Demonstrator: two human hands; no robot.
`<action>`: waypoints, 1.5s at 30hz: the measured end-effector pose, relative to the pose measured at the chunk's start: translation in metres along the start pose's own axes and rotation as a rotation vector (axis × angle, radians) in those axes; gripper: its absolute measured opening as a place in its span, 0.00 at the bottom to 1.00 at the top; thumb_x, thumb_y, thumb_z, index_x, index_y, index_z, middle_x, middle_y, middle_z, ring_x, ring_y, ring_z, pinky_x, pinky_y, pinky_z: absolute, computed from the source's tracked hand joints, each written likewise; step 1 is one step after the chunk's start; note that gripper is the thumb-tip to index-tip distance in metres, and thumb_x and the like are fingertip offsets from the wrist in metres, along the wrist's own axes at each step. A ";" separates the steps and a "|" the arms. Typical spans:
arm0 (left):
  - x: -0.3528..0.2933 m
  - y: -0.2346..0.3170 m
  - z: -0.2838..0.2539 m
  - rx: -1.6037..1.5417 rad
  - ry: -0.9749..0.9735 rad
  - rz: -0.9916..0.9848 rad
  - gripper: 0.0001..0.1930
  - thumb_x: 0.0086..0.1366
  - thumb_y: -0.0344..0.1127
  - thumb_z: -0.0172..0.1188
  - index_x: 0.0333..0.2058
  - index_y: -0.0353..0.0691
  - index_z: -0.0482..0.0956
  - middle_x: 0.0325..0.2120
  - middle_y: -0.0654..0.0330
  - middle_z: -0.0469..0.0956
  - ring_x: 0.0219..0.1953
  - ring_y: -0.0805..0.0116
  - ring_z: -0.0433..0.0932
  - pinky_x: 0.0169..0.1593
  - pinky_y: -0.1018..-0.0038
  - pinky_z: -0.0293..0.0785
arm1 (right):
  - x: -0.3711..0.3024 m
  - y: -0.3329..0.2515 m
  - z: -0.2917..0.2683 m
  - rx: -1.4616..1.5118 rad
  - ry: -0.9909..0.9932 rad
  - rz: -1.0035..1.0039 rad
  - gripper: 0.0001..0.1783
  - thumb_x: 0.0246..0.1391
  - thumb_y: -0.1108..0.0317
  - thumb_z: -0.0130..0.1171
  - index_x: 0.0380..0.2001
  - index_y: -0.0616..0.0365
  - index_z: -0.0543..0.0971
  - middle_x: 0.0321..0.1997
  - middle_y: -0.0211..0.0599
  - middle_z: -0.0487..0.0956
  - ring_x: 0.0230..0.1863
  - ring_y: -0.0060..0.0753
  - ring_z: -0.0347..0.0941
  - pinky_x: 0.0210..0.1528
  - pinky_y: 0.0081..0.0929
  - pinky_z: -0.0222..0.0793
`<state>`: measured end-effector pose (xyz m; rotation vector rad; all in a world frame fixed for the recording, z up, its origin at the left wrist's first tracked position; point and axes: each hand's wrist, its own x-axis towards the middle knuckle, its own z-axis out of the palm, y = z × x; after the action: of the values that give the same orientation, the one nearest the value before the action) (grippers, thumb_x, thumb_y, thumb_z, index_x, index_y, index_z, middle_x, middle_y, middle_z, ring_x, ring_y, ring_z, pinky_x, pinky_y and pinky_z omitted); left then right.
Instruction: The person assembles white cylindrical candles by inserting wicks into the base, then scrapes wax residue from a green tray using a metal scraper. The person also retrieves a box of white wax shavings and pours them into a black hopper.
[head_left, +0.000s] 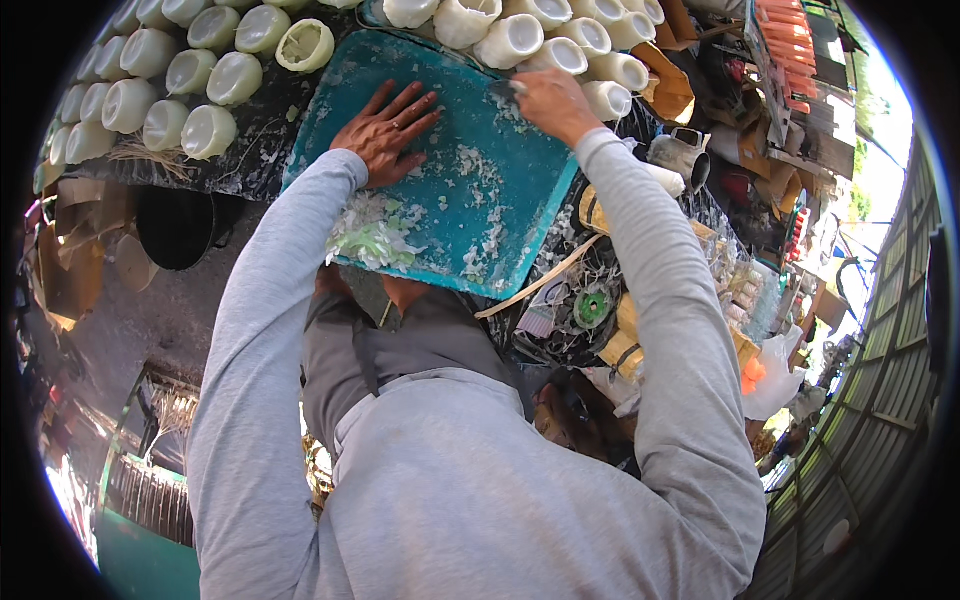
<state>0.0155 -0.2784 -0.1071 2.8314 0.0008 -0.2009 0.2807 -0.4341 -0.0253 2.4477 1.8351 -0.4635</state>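
Note:
A teal board [455,115] lies in front of me, strewn with white flakes and shavings. My left hand [385,135] rests flat on its left part with the fingers spread. At the far right edge, my right hand [558,103] is closed round a small grey-bladed tool [507,90]; the blade points left over the board, and its handle is hidden in the fist. A heap of pale green-white shavings [375,232] sits at the near left corner. Pale wax-like cylinders [510,42] with hollowed ends stand just beyond the board, close to my right hand.
Many more pale cylinders [208,132] crowd the dark-covered table at the left. Right of the board are a metal pitcher [680,155], a green spool [592,308] among tangled scraps, and a thin wooden strip [540,277]. A black round container [175,228] is below the table's left side.

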 end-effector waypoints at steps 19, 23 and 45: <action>-0.002 -0.002 0.003 -0.007 0.037 0.013 0.35 0.74 0.56 0.51 0.75 0.53 0.57 0.78 0.65 0.49 0.80 0.64 0.42 0.82 0.55 0.29 | 0.027 -0.032 0.000 -0.029 0.035 0.086 0.11 0.55 0.67 0.57 0.36 0.56 0.86 0.40 0.52 0.86 0.46 0.56 0.82 0.53 0.47 0.77; -0.003 -0.003 0.000 -0.066 0.066 0.021 0.36 0.71 0.53 0.56 0.74 0.49 0.59 0.78 0.62 0.50 0.80 0.62 0.42 0.82 0.53 0.33 | 0.022 -0.033 -0.002 0.019 0.005 0.072 0.12 0.55 0.66 0.58 0.38 0.56 0.87 0.41 0.52 0.86 0.45 0.56 0.83 0.53 0.47 0.77; -0.007 -0.001 0.011 -0.048 0.123 -0.003 0.36 0.71 0.51 0.57 0.73 0.45 0.61 0.77 0.59 0.52 0.80 0.61 0.45 0.82 0.53 0.37 | 0.049 -0.043 0.005 -0.116 0.158 -0.005 0.13 0.57 0.63 0.60 0.43 0.53 0.87 0.44 0.48 0.87 0.47 0.55 0.83 0.54 0.43 0.78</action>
<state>0.0075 -0.2812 -0.1172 2.7908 0.0358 -0.0274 0.2512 -0.3764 -0.0373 2.4657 1.8669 -0.1627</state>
